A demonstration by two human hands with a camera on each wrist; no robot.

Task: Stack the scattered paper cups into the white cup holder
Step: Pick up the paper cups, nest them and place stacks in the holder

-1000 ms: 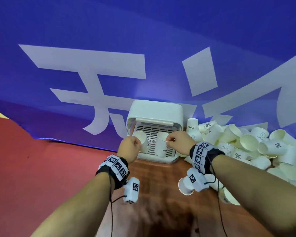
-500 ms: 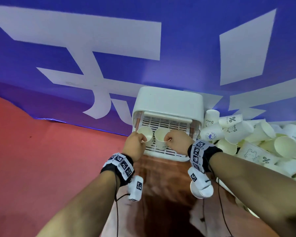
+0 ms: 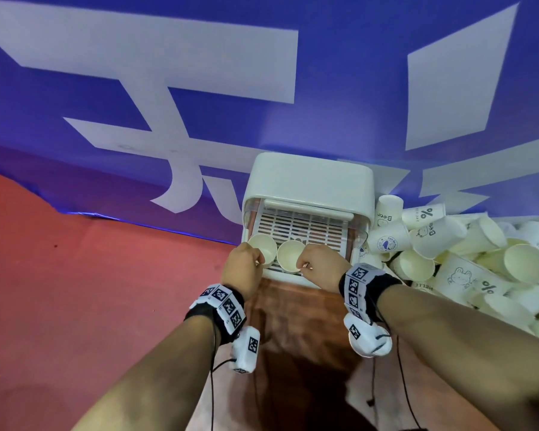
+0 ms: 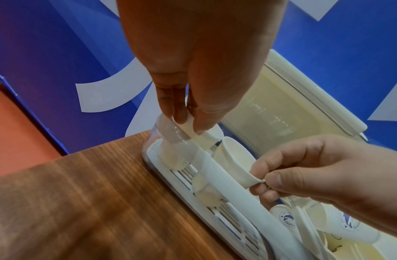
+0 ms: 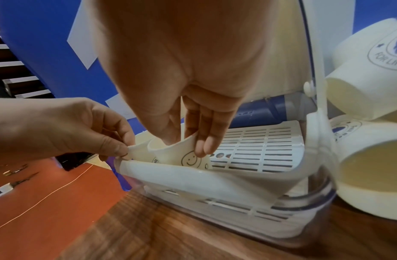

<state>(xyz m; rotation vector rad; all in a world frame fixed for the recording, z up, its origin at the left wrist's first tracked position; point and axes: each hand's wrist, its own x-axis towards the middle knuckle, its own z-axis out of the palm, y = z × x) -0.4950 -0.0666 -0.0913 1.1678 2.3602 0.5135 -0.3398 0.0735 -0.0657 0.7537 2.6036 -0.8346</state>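
Pinching rims: left hand (image 3: 242, 266) is holding left cup (image 3: 263, 247), right hand (image 3: 321, 265) is holding smiley cup (image 3: 290, 256), fingers narrow, likely keeping both upright while seating them on white cup holder (image 3: 308, 185) grille at worktop (image 3: 296, 331) far edge. Loose cups (image 3: 467, 259) are lying piled far right.
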